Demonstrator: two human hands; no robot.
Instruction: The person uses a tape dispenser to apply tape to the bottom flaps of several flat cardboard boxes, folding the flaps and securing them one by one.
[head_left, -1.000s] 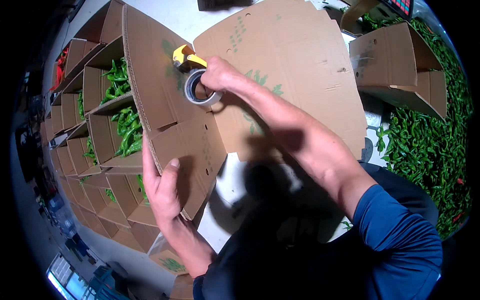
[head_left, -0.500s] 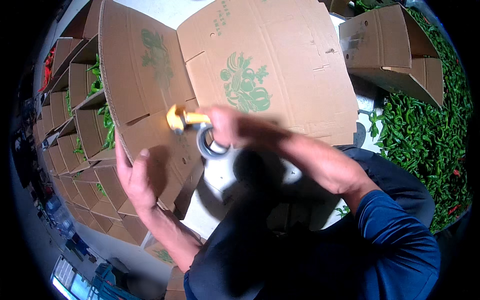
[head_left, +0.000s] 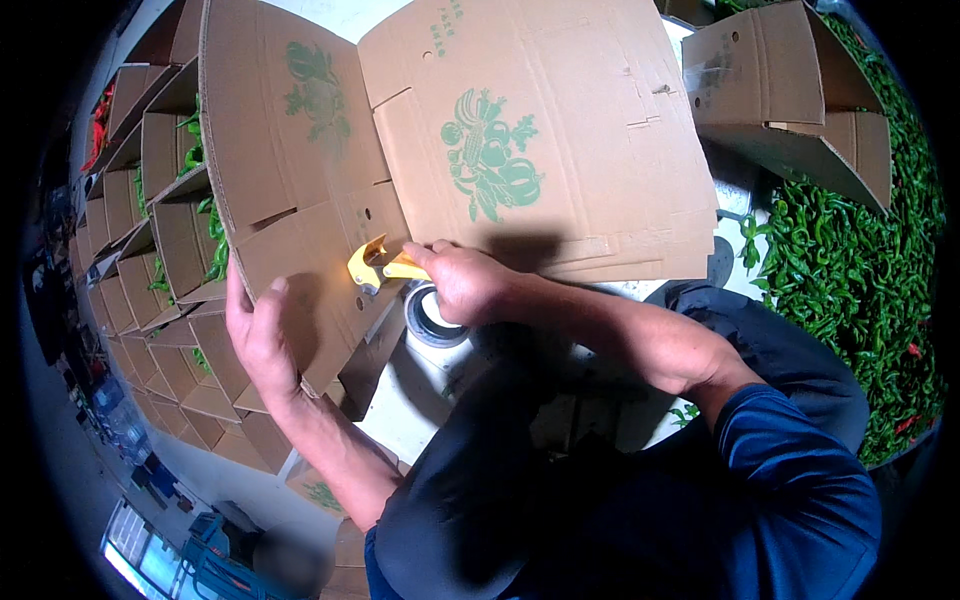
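left hand [head_left: 262, 335] on corrugated carton [head_left: 285, 190], right hand [head_left: 468, 283] with yellow tape dispenser [head_left: 398, 268] at its lower right part.
left hand pinches the carton's left edge, thumb on the printed face, fingers mostly hidden behind, probably to steady it; right hand curled around the dispenser handle, likely to angle its head toward the carton, can't tell if touching. carton is brown, slotted, with punched holes and faded green vegetable print; tape roll [head_left: 412, 318] sits below the handle. right of carton: printed cardboard panel [head_left: 590, 150], unclear if joined; farther right, an open box [head_left: 755, 85] and heaped green chili peppers [head_left: 835, 310]. left of carton: rows of boxes [head_left: 176, 245], some holding green peppers.
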